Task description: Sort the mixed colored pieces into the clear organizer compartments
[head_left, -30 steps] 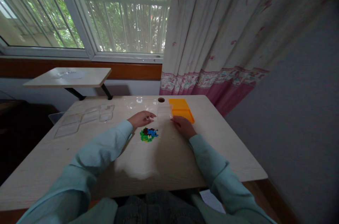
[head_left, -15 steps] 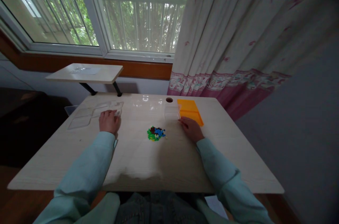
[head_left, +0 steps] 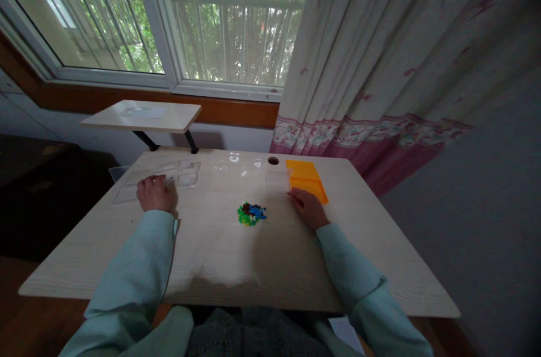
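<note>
My left hand [head_left: 156, 193] lies over a clear plastic tray [head_left: 189, 174] with several compartments, on the left of the table. Its fingers are bent loosely down over the tray, with the thumb side towards the right; I see nothing held in them. My right hand [head_left: 310, 209] has thumb and forefinger pinched together by the near corner of a clear plastic box [head_left: 276, 181]. Whatever is between these fingertips is too small to make out. Behind that hand lies an orange tray [head_left: 305, 174]. Between the hands sits a pile of small bricks [head_left: 251, 214], green, blue, dark brown, white and yellow.
The pale wooden table [head_left: 228, 267] has a round dark hole [head_left: 273, 161] near its back edge. A small raised shelf [head_left: 180, 115] on black legs stands at the back left, holding a clear wrapper. A curtain [head_left: 359, 92] hangs behind the right side.
My left hand has moved left across the clear tray, from its right-hand compartments towards its middle. My right hand keeps its place by the clear box, and the view has shifted slightly.
</note>
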A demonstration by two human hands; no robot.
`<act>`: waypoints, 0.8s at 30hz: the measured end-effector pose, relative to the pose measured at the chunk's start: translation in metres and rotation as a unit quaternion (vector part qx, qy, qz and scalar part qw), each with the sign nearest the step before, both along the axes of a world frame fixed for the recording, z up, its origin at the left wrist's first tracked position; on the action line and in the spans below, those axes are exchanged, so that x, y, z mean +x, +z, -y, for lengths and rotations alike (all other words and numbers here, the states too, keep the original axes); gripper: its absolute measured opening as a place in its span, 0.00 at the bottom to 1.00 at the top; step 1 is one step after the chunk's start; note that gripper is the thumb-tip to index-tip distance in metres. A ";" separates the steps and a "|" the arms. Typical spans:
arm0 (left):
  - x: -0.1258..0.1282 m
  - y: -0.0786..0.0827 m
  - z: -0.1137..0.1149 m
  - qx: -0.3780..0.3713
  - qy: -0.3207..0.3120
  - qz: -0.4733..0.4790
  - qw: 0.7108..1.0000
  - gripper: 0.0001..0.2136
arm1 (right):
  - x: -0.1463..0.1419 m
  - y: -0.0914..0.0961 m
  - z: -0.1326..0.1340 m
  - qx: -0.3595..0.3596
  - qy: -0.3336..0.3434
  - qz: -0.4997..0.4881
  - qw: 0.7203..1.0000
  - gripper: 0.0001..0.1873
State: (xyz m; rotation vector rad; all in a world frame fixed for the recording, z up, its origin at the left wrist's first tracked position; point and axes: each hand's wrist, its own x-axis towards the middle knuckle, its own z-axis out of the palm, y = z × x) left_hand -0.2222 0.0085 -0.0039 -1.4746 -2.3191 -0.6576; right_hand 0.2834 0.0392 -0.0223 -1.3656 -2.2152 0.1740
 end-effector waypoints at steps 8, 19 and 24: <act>-0.016 -0.006 -0.008 -0.044 -0.020 -0.007 0.999 0.16 | -0.001 0.002 0.001 -0.005 -0.006 -0.003 1.000 0.17; 0.002 0.011 -0.010 0.108 -0.124 0.002 0.986 0.13 | -0.002 0.003 0.001 -0.002 -0.003 -0.004 1.000 0.17; 0.066 0.030 -0.018 0.071 -0.320 -0.027 0.944 0.13 | -0.003 0.003 0.002 -0.002 0.000 -0.003 1.000 0.18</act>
